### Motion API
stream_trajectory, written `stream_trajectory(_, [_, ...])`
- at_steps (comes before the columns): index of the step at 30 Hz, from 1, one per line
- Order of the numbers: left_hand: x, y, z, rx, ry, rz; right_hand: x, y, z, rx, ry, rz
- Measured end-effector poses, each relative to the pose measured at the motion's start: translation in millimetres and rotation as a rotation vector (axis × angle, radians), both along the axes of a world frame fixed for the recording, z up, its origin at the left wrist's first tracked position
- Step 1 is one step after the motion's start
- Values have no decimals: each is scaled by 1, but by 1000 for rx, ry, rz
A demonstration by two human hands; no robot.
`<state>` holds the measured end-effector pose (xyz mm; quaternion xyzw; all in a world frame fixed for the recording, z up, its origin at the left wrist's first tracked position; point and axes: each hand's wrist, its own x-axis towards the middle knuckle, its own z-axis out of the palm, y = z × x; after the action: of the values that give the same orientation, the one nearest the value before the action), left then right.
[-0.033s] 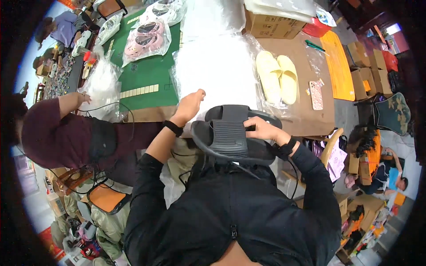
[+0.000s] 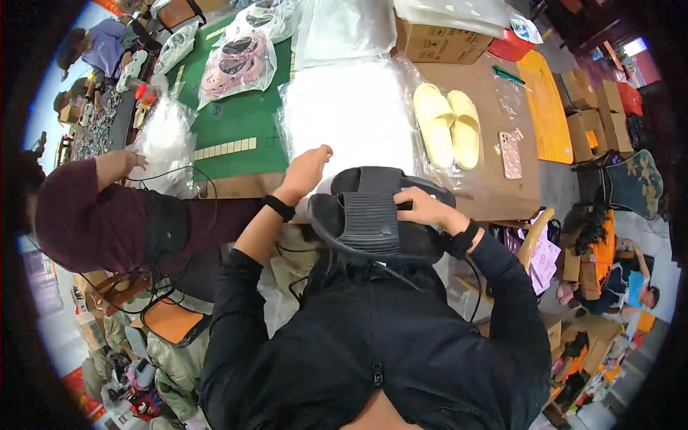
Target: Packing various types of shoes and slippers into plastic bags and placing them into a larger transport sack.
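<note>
A pair of black slide sandals [image 2: 371, 223] with ribbed straps is at the table's near edge, in front of my body. My right hand [image 2: 428, 209] grips them from the right, fingers closed at the strap's opening. My left hand [image 2: 307, 172] is on the near left edge of a stack of clear plastic bags [image 2: 351, 107]. Its fingers are bent and pressed together; what is between them, if anything, is hidden. Right of the stack lies a pair of pale yellow slippers [image 2: 450, 125] on clear plastic.
Bagged pink clogs [image 2: 236, 64] lie on a green mat [image 2: 229, 132] to the left. A co-worker in a dark maroon top [image 2: 68, 208] sits close on my left, one hand near a heap of plastic bags [image 2: 165, 143]. A phone [image 2: 510, 154] and a cardboard box [image 2: 441, 43] are at the right.
</note>
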<state>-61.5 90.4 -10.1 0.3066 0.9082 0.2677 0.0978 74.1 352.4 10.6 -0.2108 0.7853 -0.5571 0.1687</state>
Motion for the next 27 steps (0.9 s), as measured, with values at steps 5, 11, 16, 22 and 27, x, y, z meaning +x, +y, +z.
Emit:
stream_trajectory(5, [5, 8, 30, 190, 159, -122, -11, 6, -11, 273, 247, -217])
stream_trajectory(11, [15, 18, 33, 207, 191, -132, -8, 7, -18, 521, 532, -240])
stream_trajectory(16, [17, 25, 24, 195, 292, -164, -6, -3, 7, 607, 750, -110])
stream_trajectory(22, [29, 28, 21, 55, 346, -268, -12, -12, -6, 650, 762, -134])
stream_trajectory(27, [36, 32, 21, 1, 418, -325, -19, -18, -16, 612, 686, -259])
